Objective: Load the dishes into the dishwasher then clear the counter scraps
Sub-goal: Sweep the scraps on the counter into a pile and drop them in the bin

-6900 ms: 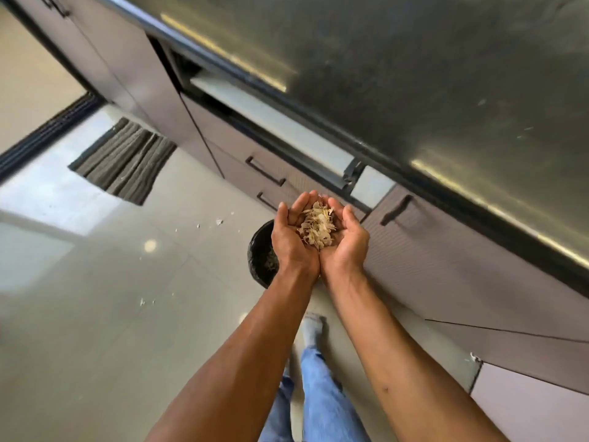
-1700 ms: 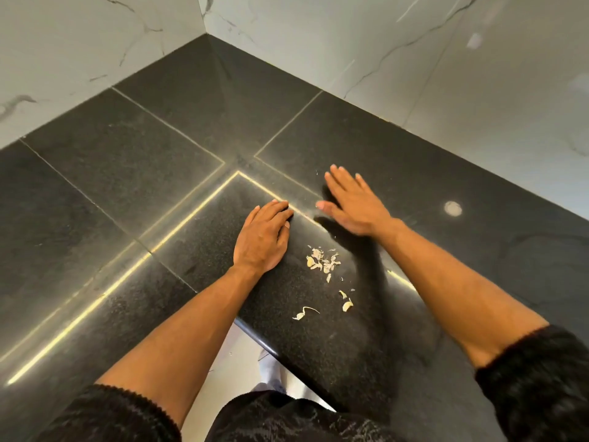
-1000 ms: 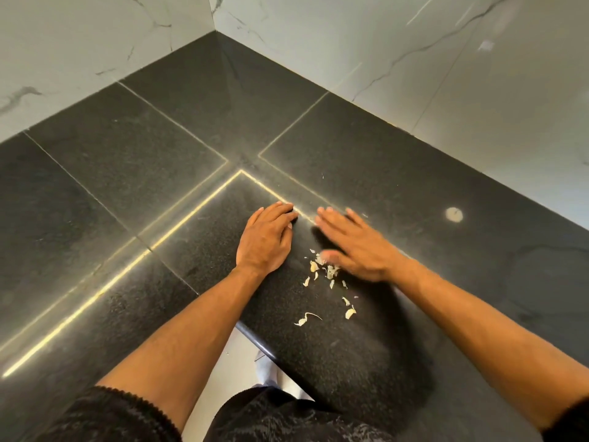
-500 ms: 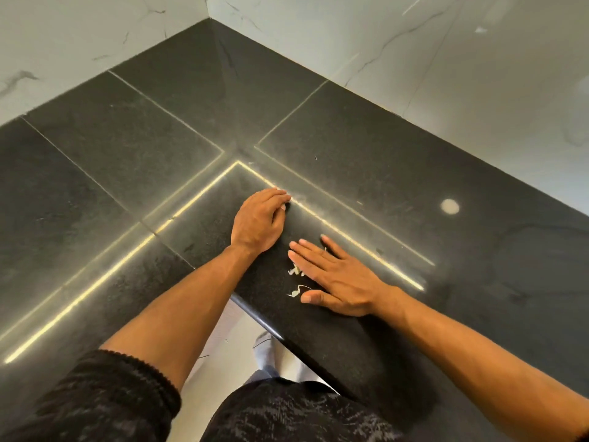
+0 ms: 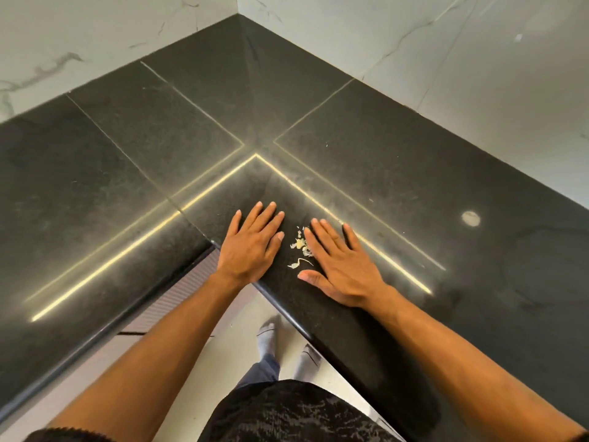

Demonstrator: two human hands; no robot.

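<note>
A small heap of pale peel scraps [image 5: 299, 248] lies on the black stone counter [image 5: 398, 173], near its inner corner edge. My left hand [image 5: 251, 244] rests flat on the counter just left of the scraps, fingers straight and together. My right hand [image 5: 341, 266] lies flat just right of them, fingers straight, its index finger touching the heap. The scraps sit in the narrow gap between the two hands. Neither hand holds anything.
The counter is L-shaped and meets white marble walls [image 5: 446, 52] in the far corner. Its front edge [image 5: 287, 301] runs under my wrists, with pale floor [image 5: 223, 352] and my feet below. A grey cabinet front [image 5: 188, 288] shows under the left run.
Earlier I held a heap of scraps in both cupped hands over a bin. Over the last second my right hand swept the loose scraps leftward into a heap beside my left hand.
</note>
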